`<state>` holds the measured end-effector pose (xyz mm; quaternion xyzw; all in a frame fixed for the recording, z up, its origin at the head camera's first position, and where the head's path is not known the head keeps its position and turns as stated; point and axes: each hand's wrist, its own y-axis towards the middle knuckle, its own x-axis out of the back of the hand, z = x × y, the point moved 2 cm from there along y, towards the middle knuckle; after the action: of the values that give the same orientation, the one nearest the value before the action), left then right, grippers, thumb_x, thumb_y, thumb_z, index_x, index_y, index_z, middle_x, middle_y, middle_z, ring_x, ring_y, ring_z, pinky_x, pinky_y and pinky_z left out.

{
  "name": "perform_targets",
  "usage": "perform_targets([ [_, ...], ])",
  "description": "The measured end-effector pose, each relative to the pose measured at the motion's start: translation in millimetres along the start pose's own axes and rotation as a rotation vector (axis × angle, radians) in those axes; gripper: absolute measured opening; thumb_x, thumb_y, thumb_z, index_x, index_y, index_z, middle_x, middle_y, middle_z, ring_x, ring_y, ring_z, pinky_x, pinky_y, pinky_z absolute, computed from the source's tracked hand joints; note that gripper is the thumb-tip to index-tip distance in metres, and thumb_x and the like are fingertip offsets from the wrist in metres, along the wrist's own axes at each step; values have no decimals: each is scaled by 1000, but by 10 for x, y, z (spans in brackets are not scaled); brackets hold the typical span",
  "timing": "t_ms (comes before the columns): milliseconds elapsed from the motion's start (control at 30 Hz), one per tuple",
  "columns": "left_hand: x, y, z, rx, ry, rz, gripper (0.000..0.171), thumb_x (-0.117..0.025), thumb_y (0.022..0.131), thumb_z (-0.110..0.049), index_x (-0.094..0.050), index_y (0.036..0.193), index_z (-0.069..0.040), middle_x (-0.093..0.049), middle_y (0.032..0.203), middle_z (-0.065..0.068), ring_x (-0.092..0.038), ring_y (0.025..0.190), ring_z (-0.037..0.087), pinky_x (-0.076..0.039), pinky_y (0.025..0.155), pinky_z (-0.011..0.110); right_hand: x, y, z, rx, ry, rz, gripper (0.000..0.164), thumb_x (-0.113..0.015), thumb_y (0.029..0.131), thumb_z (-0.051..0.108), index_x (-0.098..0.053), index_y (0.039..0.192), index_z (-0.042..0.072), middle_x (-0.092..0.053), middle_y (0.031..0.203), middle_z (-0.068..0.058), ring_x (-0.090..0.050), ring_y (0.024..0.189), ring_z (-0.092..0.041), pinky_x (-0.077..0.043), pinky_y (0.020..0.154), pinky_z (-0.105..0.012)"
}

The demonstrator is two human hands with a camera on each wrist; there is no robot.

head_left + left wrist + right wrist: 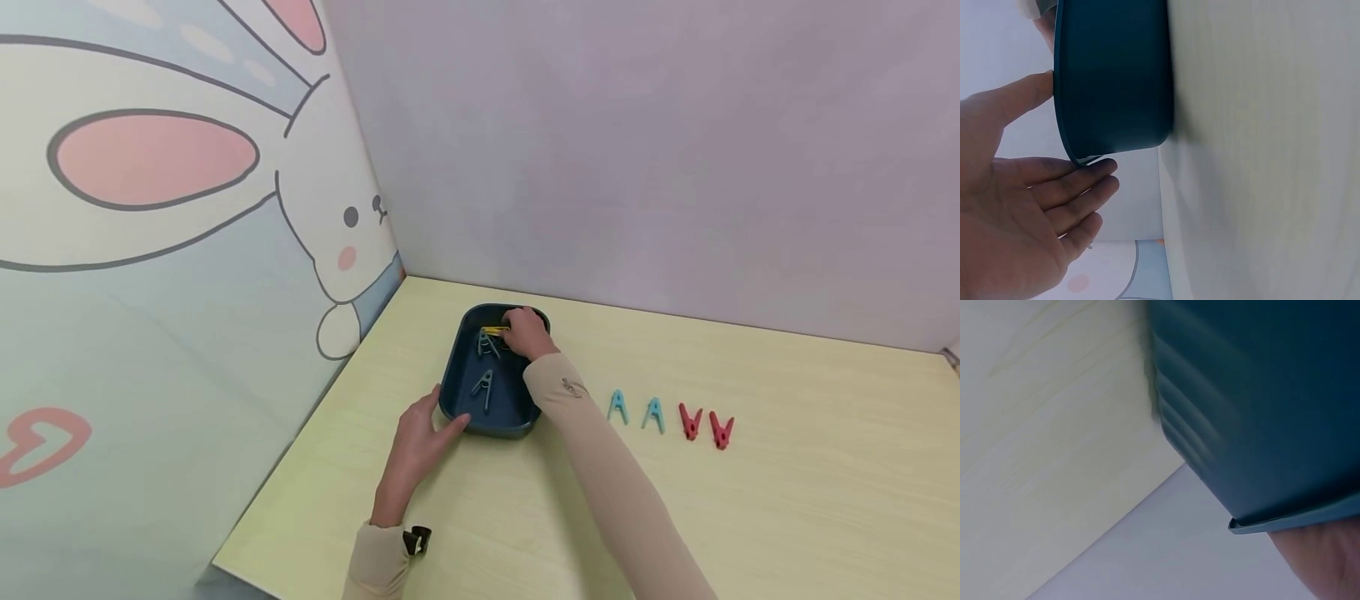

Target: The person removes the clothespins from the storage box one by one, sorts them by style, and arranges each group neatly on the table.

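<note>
A dark blue tray (504,431) stands on the table, with teal clothespins (486,387) and a yellow clothespin (493,331) inside. At its near left corner is my left hand (422,437), thumb on the near rim and fingers along the left side. The left wrist view shows those fingers nearly straight against the tray's rim (1063,125). My right hand (528,333) reaches into the tray's far right part, beside the yellow clothespin. Its fingertips are hidden, so a grip on that clothespin cannot be confirmed. In the right wrist view the tray wall (1260,425) covers most of this hand (1322,553).
Right of the tray, two light blue clothespins (654,414) and two red clothespins (691,422) lie in a row on the pale wooden table (825,483). A plain wall (637,167) rises behind the table, and a rabbit-patterned wall (187,333) borders its left side.
</note>
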<state>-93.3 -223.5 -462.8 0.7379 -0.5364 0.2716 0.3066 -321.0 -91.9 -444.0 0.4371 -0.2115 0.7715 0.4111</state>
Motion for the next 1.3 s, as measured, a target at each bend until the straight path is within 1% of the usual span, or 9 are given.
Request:
perform_targets([
  [167,11,12,17,16,4,-1,74,-74,97,-33,-47,147,14,-53,145,31,-51,134,46,-43,109,58,-19,55,3,-1,19,20,31,-63,104,12,-68,129,-5,-66,127,-23,-56,121,-38,-49,101,-47],
  [300,22,25,25,24,6,2,74,-74,98,-34,-46,148,14,-53,145,31,-50,135,46,-43,109,58,-21,94,9,6,50,23,29,-63,105,12,-68,127,-5,-67,125,-22,-61,116,-36,-52,98,-45],
  [400,32,26,31,15,6,2,74,-74,97,-34,-46,147,14,-53,145,32,-50,134,47,-43,109,59,-10,96,31,7,71,11,27,-63,104,11,-70,125,-6,-68,122,-22,-64,112,-36,-53,96,-45],
  [533,46,24,48,5,3,-3,74,-74,97,-33,-46,147,15,-53,144,32,-51,134,47,-43,108,58,6,94,58,7,82,-14,25,-63,104,8,-71,122,-7,-69,120,-24,-64,112,-38,-53,97,-47],
  [833,63,17,88,5,-8,3,75,-74,97,-34,-46,147,14,-53,145,32,-50,135,46,-43,109,58,-54,122,54,-47,102,-4,26,-63,104,9,-70,123,-6,-68,122,-24,-63,113,-38,-53,96,-47],
  [1000,56,13,82,6,-11,2,74,-74,97,-34,-46,147,14,-53,145,31,-50,135,47,-43,109,58,-61,119,44,-83,100,13,26,-63,105,11,-70,125,-4,-68,124,-22,-65,111,-36,-55,95,-46],
  [1300,46,10,59,4,-15,-2,74,-75,97,-33,-47,147,14,-54,144,32,-51,134,47,-43,109,58,-62,117,36,-86,64,38,26,-58,105,9,-72,123,-4,-70,121,-22,-68,105,-35,-56,91,-46],
])
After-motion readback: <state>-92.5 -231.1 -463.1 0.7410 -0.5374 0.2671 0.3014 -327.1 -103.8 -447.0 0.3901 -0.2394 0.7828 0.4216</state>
